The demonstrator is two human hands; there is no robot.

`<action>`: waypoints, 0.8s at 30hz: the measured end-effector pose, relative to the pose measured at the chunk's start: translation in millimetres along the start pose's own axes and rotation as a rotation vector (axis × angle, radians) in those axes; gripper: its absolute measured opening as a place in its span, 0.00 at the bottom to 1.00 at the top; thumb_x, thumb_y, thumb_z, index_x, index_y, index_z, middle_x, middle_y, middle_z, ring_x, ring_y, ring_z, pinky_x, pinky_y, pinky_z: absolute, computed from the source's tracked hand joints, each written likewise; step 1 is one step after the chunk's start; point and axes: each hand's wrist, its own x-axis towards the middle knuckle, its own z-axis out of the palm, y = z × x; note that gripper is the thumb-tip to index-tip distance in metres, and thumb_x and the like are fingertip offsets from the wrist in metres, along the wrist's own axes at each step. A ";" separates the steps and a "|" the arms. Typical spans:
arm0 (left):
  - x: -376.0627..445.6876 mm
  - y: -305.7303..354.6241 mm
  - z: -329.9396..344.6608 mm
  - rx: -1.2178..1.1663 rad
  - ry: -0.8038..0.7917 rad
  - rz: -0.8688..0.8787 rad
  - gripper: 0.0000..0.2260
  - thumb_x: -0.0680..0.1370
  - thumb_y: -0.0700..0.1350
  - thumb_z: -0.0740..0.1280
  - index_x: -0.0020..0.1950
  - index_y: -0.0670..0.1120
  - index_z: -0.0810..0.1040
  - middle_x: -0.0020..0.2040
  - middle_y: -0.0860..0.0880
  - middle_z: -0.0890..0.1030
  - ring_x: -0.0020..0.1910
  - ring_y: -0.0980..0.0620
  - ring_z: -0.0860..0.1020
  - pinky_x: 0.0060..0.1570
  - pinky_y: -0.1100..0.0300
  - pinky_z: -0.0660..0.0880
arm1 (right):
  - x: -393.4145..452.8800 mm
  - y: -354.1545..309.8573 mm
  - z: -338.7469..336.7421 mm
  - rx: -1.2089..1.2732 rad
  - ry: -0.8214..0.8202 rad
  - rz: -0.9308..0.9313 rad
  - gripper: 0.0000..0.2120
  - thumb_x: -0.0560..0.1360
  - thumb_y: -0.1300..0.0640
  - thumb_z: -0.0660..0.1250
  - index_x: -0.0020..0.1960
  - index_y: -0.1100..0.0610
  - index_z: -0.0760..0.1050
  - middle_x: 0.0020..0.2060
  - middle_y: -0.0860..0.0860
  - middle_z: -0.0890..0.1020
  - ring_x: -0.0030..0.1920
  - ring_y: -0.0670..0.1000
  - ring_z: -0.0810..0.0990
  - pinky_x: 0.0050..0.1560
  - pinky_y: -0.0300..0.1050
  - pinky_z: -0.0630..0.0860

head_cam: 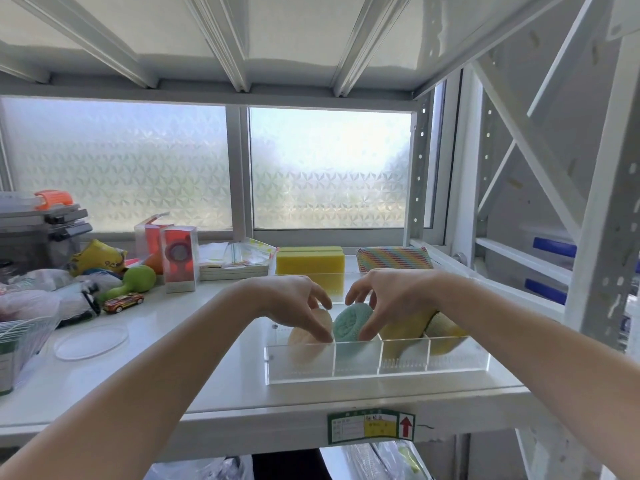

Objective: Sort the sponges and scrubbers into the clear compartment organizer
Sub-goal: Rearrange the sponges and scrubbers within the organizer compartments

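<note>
A clear compartment organizer lies on the white shelf, near its front edge. A peach scrubber sits in its leftmost compartment, a teal scrubber in the one beside it. Two yellow sponges fill the two right compartments. My left hand hangs over the peach scrubber, fingertips touching the divider beside it. My right hand arches over the teal scrubber, thumb and fingers curled round it. Behind the organizer stand a yellow block sponge and a rainbow-striped scrubber.
Left on the shelf are a toy car, a green toy, red boxed items, plastic bags and a clear round lid. A wire basket sits at the far left. White rack posts rise on the right.
</note>
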 end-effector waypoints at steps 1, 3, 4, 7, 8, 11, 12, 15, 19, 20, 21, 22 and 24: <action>0.2 -0.1 0.1 0.009 -0.002 0.000 0.29 0.69 0.55 0.73 0.68 0.53 0.71 0.64 0.51 0.76 0.61 0.51 0.76 0.62 0.54 0.75 | 0.5 0.3 0.7 0.000 0.002 -0.002 0.31 0.67 0.47 0.76 0.68 0.48 0.71 0.62 0.47 0.76 0.58 0.48 0.76 0.60 0.46 0.76; 0.3 -0.4 0.1 0.014 -0.008 -0.001 0.28 0.69 0.55 0.73 0.68 0.53 0.72 0.64 0.51 0.76 0.61 0.50 0.76 0.62 0.53 0.75 | 1.5 0.8 1.4 -0.002 0.005 -0.003 0.31 0.67 0.47 0.76 0.67 0.48 0.71 0.62 0.47 0.76 0.58 0.48 0.76 0.60 0.46 0.76; 0.5 -0.4 0.1 0.013 -0.012 -0.001 0.28 0.69 0.55 0.73 0.68 0.53 0.72 0.64 0.51 0.76 0.61 0.50 0.76 0.62 0.53 0.75 | 2.0 1.1 1.7 -0.002 0.006 -0.004 0.31 0.67 0.47 0.76 0.67 0.48 0.71 0.62 0.47 0.76 0.58 0.48 0.76 0.60 0.46 0.76; 1.5 -0.7 0.6 0.016 -0.018 0.003 0.28 0.70 0.54 0.73 0.68 0.53 0.72 0.64 0.51 0.76 0.61 0.50 0.76 0.62 0.52 0.75 | 2.8 2.1 2.2 0.006 0.010 -0.009 0.30 0.67 0.47 0.76 0.67 0.48 0.71 0.62 0.47 0.76 0.57 0.48 0.76 0.59 0.45 0.76; 2.0 -0.8 0.9 0.019 -0.017 0.005 0.28 0.69 0.54 0.73 0.68 0.53 0.72 0.64 0.51 0.76 0.61 0.50 0.76 0.62 0.52 0.75 | 2.8 2.2 2.3 0.007 0.010 -0.010 0.30 0.67 0.47 0.76 0.67 0.48 0.71 0.62 0.47 0.76 0.57 0.48 0.76 0.59 0.45 0.76; 3.5 -1.0 1.0 0.017 -0.012 0.006 0.28 0.69 0.55 0.73 0.68 0.53 0.72 0.64 0.51 0.76 0.61 0.50 0.76 0.61 0.53 0.76 | 3.5 2.6 2.4 0.010 0.009 -0.009 0.30 0.67 0.47 0.76 0.67 0.48 0.71 0.62 0.47 0.76 0.58 0.48 0.76 0.59 0.45 0.77; 4.0 -1.4 1.1 0.005 -0.009 0.010 0.28 0.70 0.55 0.73 0.68 0.53 0.72 0.65 0.51 0.76 0.61 0.51 0.76 0.60 0.55 0.76 | 3.9 2.8 2.2 0.013 0.009 -0.008 0.31 0.67 0.47 0.76 0.67 0.48 0.71 0.62 0.47 0.76 0.58 0.48 0.76 0.59 0.45 0.76; 3.9 -3.6 -1.4 -0.025 0.033 0.038 0.27 0.70 0.56 0.72 0.67 0.53 0.72 0.65 0.52 0.76 0.61 0.53 0.75 0.55 0.61 0.74 | 4.3 3.0 -0.6 0.027 0.019 -0.014 0.32 0.66 0.44 0.76 0.67 0.49 0.71 0.61 0.47 0.77 0.58 0.48 0.76 0.60 0.45 0.75; -2.6 -8.9 -14.9 -0.051 0.182 0.113 0.23 0.71 0.55 0.72 0.64 0.49 0.76 0.60 0.52 0.79 0.56 0.56 0.78 0.58 0.63 0.73 | 4.9 1.1 -12.3 0.067 0.114 -0.032 0.30 0.67 0.42 0.74 0.66 0.52 0.73 0.57 0.47 0.79 0.57 0.48 0.78 0.61 0.46 0.75; -3.9 -11.4 -19.7 -0.093 0.231 0.141 0.21 0.71 0.53 0.72 0.61 0.48 0.78 0.57 0.51 0.81 0.54 0.55 0.79 0.57 0.62 0.75 | 6.7 0.1 -15.9 0.084 0.157 -0.037 0.30 0.67 0.42 0.74 0.65 0.53 0.74 0.55 0.47 0.79 0.56 0.48 0.78 0.60 0.46 0.75; -5.0 -14.7 -24.4 -0.137 0.288 0.172 0.19 0.71 0.52 0.73 0.59 0.48 0.79 0.54 0.51 0.82 0.52 0.55 0.81 0.55 0.63 0.76 | 9.5 -1.0 -19.2 0.102 0.202 -0.042 0.29 0.67 0.43 0.74 0.64 0.54 0.74 0.53 0.47 0.80 0.54 0.49 0.79 0.59 0.46 0.76; -5.4 -18.9 -29.0 -0.174 0.357 0.198 0.17 0.71 0.50 0.73 0.57 0.48 0.79 0.51 0.50 0.83 0.50 0.55 0.81 0.51 0.65 0.77 | 13.2 -1.8 -22.2 0.117 0.248 -0.042 0.28 0.68 0.44 0.74 0.63 0.56 0.75 0.53 0.48 0.80 0.54 0.49 0.79 0.57 0.45 0.76; -3.9 -28.7 -36.6 -0.222 0.527 0.221 0.15 0.70 0.48 0.74 0.55 0.48 0.79 0.48 0.51 0.82 0.48 0.54 0.81 0.46 0.67 0.76 | 22.6 -2.4 -26.3 0.144 0.329 -0.026 0.29 0.68 0.46 0.74 0.63 0.58 0.73 0.55 0.52 0.79 0.53 0.50 0.77 0.56 0.43 0.75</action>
